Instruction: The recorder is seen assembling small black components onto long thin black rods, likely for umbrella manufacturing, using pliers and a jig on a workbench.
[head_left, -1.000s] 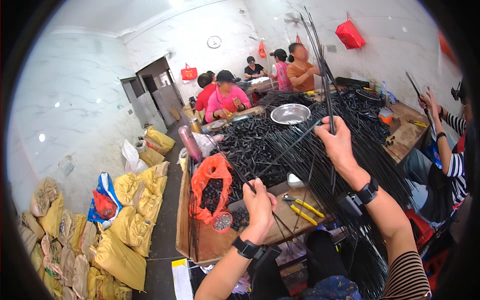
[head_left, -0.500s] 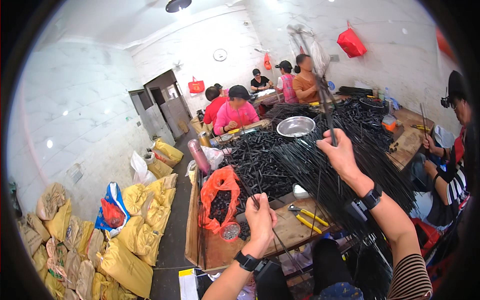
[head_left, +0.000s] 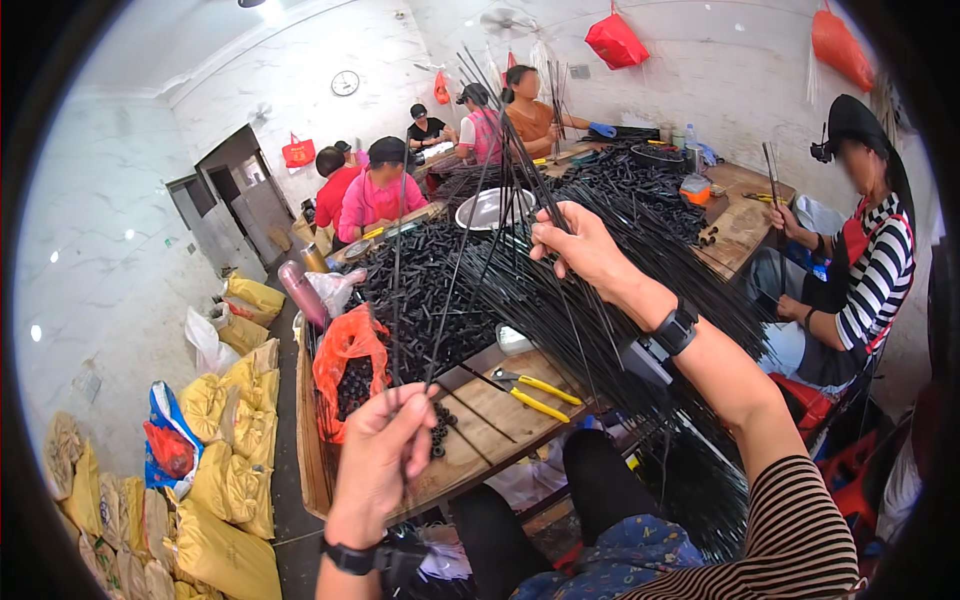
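Observation:
My left hand (head_left: pixel 385 450) is closed in a pinch at the table's near left edge, holding a couple of thin black rods (head_left: pixel 397 300) that stand upright from its fingers. Higher and to the right, my right hand (head_left: pixel 595 250) grips a loose bundle of long thin black rods (head_left: pixel 522 150), fanned out and leaning to the upper left. Below that hand lies a large heap of similar rods (head_left: pixel 690 310). Yellow-handled pliers (head_left: pixel 545 393) rest on the wooden table (head_left: pixel 500 425) between my hands. Small black rings (head_left: pixel 440 430) sit just beside my left hand.
A heap of short black tubes (head_left: pixel 430 280), a metal bowl (head_left: pixel 480 212) and an orange plastic bag (head_left: pixel 345 340) are on the table. Yellow sacks (head_left: pixel 225 530) are stacked at left. A person in stripes (head_left: pixel 870 270) sits at right holding rods; others sit at the far side.
The view has turned to the right. The rods in my right hand have swung toward the upper left and fanned out. My left hand still pinches rods, its fingers now spread more.

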